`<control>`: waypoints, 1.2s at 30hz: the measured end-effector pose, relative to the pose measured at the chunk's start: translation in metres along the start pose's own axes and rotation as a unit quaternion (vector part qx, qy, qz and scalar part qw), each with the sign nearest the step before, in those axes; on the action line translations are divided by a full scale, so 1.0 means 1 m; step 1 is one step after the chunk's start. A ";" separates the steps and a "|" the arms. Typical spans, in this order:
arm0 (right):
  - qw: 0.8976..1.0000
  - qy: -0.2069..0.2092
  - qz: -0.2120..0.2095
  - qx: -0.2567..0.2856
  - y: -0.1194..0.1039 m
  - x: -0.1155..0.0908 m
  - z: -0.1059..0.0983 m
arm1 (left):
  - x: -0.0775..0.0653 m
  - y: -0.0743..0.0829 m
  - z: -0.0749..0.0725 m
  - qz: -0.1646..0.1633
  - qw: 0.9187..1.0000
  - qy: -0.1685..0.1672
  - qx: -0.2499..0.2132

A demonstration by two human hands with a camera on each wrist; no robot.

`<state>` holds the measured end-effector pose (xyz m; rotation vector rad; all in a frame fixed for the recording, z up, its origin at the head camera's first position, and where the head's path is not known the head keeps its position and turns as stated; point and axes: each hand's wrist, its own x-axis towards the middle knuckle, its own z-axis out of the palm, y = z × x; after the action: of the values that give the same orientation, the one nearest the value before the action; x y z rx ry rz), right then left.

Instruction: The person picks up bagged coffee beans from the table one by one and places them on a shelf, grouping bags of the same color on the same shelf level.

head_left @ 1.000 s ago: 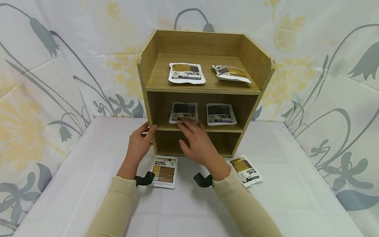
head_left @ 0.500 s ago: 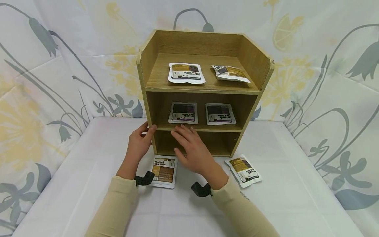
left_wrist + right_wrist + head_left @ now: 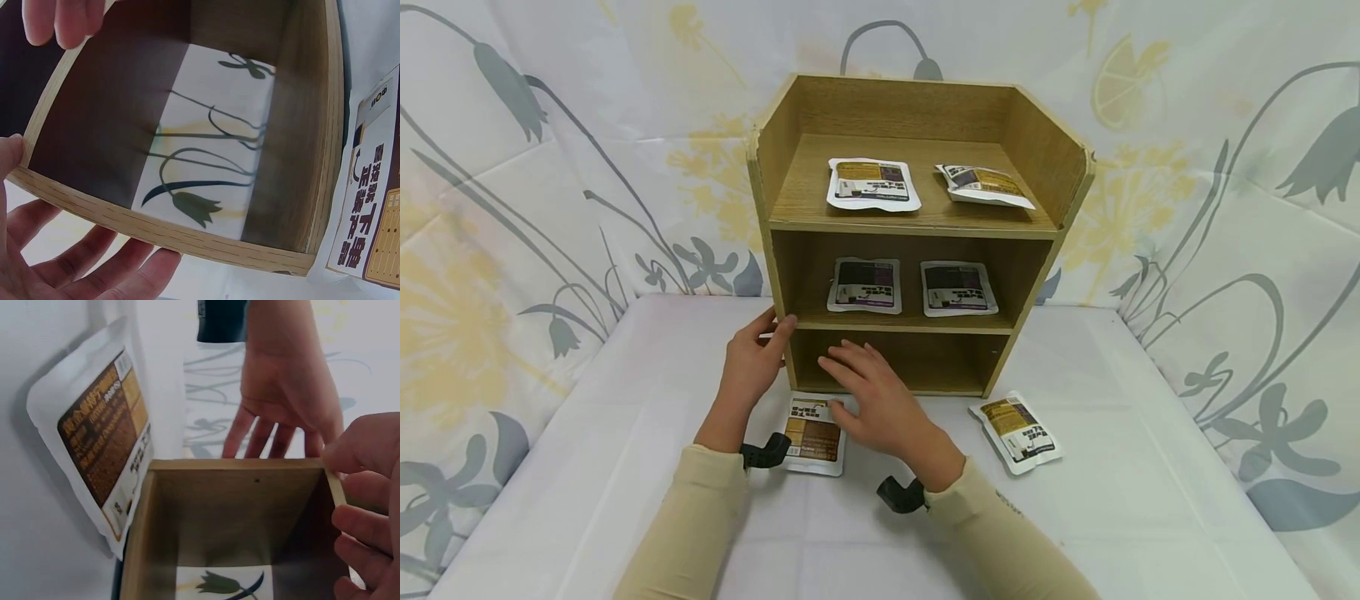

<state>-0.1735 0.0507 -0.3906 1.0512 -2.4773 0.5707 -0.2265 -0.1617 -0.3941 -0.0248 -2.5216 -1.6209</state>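
My left hand (image 3: 751, 362) holds the left side panel of a small wooden shelf unit (image 3: 898, 328), its thumb at the front edge and its fingers along the outside, as the left wrist view shows. In front of the bottom compartment hovers my right hand (image 3: 880, 404), fingers extended and nothing held. Below and to its left, a white pouch with a brown and yellow label (image 3: 815, 442) lies on the table against the unit's foot. Two dark-labelled pouches, one left (image 3: 865, 286) and one right (image 3: 958, 289), lie on the middle shelf. No pouch shows in the bottom compartment.
On the top shelf rest two yellow-labelled pouches, a left one (image 3: 874, 185) and a tilted right one (image 3: 988, 185). Another pouch (image 3: 1021, 433) lies on the white-covered table (image 3: 1150, 467) at the right. A flower-printed cloth (image 3: 1180, 208) hangs behind.
My right hand has left the left pouch on the middle shelf and moved down and slightly left to the bottom compartment. The left hand has stayed on the side panel.
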 end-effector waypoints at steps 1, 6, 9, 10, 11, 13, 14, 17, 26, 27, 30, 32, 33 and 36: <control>1.000 -0.006 0.004 -0.001 0.000 0.000 0.001 | 0.000 0.000 0.000 0.000 1.000 -0.001 0.000; 0.998 -0.053 0.022 -0.007 -0.002 0.000 0.007 | 0.001 -0.001 0.000 -0.001 1.000 -0.003 0.001; 0.996 -0.082 0.035 0.003 -0.003 0.000 0.009 | 0.001 -0.001 0.000 0.000 1.000 -0.002 0.002; 0.995 -0.091 0.040 0.006 -0.004 0.000 0.010 | 0.001 -0.001 0.000 0.000 1.000 -0.002 0.001; 0.994 -0.100 0.045 0.008 -0.005 0.001 0.011 | 0.001 -0.001 0.000 0.001 1.000 -0.002 0.001; 0.992 -0.117 0.052 0.013 -0.006 0.001 0.013 | 0.001 -0.001 0.000 0.000 1.000 -0.001 0.001; 0.990 -0.126 0.054 0.013 -0.006 0.001 0.013 | 0.002 -0.001 0.000 0.000 1.000 -0.001 0.000; 0.987 -0.149 0.056 0.002 -0.007 0.001 0.018 | 0.002 -0.001 0.000 -0.002 1.000 -0.001 0.001; 0.978 -0.201 0.061 -0.001 -0.010 0.001 0.027 | 0.002 -0.001 0.000 -0.006 1.000 -0.002 -0.001; 0.977 -0.205 0.061 -0.001 -0.011 0.001 0.029 | 0.002 0.000 0.001 -0.007 1.000 -0.002 -0.001; 0.975 -0.215 0.059 -0.002 -0.012 0.000 0.032 | 0.002 0.000 0.001 -0.011 1.000 -0.003 0.000; 0.973 -0.222 0.057 -0.004 -0.012 0.000 0.035 | 0.003 -0.001 0.001 -0.013 1.000 -0.003 0.002; 0.973 -0.225 0.054 -0.007 -0.012 0.000 0.037 | 0.003 -0.001 0.001 -0.014 1.000 -0.002 0.003; 0.972 -0.231 0.043 -0.020 -0.014 -0.001 0.041 | 0.003 -0.002 0.001 -0.017 1.000 0.000 0.002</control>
<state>-0.1706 0.0219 -0.4228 1.1743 -2.9327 0.3236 -0.2297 -0.1616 -0.3956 0.0177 -2.5374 -1.6288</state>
